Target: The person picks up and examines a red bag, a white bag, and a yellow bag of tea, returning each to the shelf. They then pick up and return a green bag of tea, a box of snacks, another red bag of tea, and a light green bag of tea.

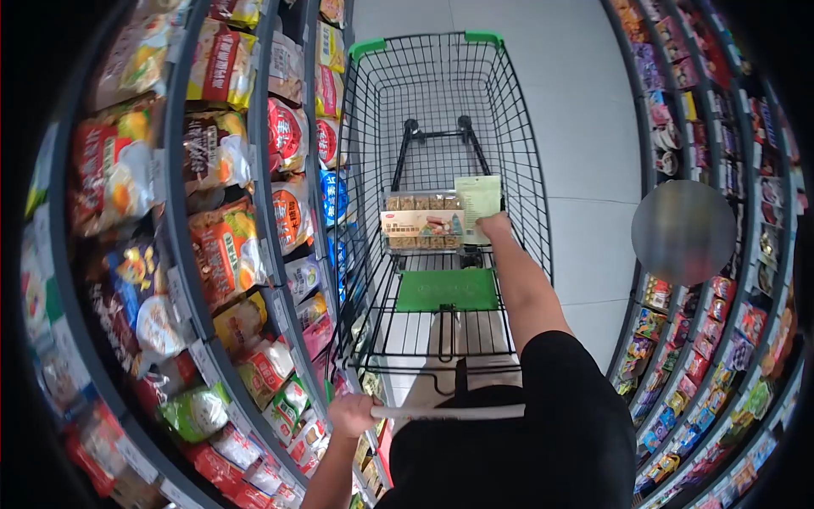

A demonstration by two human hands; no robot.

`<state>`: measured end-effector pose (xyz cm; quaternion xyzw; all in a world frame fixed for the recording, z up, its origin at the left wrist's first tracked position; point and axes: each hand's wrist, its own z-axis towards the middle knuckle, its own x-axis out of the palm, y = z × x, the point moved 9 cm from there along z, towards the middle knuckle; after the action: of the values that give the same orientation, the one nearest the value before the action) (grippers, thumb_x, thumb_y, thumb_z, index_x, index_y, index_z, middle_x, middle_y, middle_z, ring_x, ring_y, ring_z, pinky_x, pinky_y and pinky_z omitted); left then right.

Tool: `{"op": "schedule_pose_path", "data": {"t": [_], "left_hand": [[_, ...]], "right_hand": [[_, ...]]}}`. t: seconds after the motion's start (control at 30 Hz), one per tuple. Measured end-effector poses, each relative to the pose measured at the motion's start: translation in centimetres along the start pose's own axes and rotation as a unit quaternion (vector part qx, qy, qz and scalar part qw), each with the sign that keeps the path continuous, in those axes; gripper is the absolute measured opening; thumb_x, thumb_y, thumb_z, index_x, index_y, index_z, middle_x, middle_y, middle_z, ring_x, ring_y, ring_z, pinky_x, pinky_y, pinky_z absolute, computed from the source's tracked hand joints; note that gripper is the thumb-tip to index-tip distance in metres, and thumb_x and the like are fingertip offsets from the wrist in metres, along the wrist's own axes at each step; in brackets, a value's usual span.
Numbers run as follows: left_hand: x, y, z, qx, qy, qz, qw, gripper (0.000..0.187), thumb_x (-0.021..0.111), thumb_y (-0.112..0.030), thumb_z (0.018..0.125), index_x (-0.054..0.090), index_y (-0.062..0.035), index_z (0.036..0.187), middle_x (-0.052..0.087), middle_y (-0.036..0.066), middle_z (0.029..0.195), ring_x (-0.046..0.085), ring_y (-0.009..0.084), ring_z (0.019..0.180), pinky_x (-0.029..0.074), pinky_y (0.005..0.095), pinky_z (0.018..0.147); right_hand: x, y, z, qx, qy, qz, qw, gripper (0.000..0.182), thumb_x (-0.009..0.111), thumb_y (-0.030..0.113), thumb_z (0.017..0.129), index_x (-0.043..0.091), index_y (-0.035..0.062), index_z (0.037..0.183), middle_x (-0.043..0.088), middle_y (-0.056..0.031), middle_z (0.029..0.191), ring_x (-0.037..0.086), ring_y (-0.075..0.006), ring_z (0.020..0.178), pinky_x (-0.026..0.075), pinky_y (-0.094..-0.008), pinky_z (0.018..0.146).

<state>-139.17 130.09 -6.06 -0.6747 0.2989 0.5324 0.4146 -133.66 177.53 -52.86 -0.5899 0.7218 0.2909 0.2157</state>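
My right hand (pixel 494 227) reaches into the black wire shopping cart (pixel 527 161) and grips the lower right edge of a pale green packet (pixel 480 202). Left of the packet, partly touching or overlapping it, a clear plastic pack of snack bars (pixel 421 222) with a cream label lies in the cart. My left hand (pixel 353 415) is wrapped round the left end of the light-coloured cart handle (pixel 449 413). Between handle and goods sits the green plastic seat panel (pixel 448 290) of the cart.
Shelves (pixel 176 170) of bagged foods stand close along the cart's left side. More shelves (pixel 678 356) with small colourful packets line the right, beyond a strip of grey tiled floor (pixel 585 170). A blurred round patch (pixel 683 232) covers part of the right shelves.
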Motion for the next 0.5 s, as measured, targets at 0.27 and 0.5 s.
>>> {"op": "schedule_pose_path", "data": {"t": [0.27, 0.5], "left_hand": [[-0.2, 0.5, 2.8, 0.008, 0.038, 0.013, 0.999, 0.042, 0.076, -0.021, 0.084, 0.04, -0.0222, 0.061, 0.044, -0.003, 0.053, 0.048, 0.0179, 0.045, 0.031, 0.0355, 0.047], [-0.1, 0.6, 2.0, -0.005, 0.028, 0.009, 1.0, 0.038, 0.077, -0.021, 0.08, 0.045, -0.0215, 0.06, 0.046, -0.002, 0.053, 0.05, 0.0192, 0.045, 0.034, 0.0355, 0.047]], "right_hand": [[1.9, 1.7, 0.2, 0.01, -0.023, -0.047, 0.999, 0.085, 0.097, 0.039, 0.077, 0.048, 0.0035, 0.137, 0.058, -0.0199, 0.144, 0.059, -0.0391, 0.134, 0.053, -0.0482, 0.11], [-0.3, 3.6, -4.1, -0.058, 0.01, 0.007, 0.998, 0.046, 0.09, 0.033, 0.078, 0.08, -0.0003, 0.109, 0.078, -0.0251, 0.121, 0.076, -0.039, 0.113, 0.06, -0.0492, 0.099]]}}
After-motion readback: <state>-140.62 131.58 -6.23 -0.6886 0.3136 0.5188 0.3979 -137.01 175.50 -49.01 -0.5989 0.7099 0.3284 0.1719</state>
